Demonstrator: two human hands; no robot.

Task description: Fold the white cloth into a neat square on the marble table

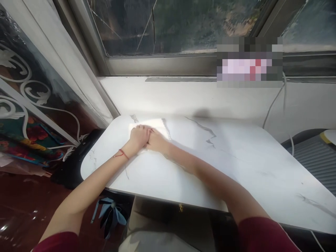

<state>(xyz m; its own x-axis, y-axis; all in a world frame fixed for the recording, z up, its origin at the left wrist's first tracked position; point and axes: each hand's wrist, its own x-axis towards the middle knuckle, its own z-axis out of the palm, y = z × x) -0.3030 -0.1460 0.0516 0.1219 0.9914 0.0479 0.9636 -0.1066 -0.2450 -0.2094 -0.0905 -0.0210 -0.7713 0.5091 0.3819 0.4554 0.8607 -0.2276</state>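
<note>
my left hand [141, 135] and right hand [156, 140] meet over a white sheet [154, 123], cloth or paper i can't tell, which lies on the marble-patterned bench [157, 178], toward its left end and near the back edge. my fingers are curled and the hands touch side by side; whether they grasp the sheet or only bear down on it, i can't tell, since they cover the contact. i judge they're together so both arms share the weight and the sheet doesn't slide on what looks like a smooth top. my right forearm [204, 171] slants across further than the left, probably because the sheet lies off to my left. what shows of the sheet looks wider left to right, so its long axis seems roughly in line with the bench's back edge, and its far side faces the white wall [168, 93]; the near part is hidden.
</note>
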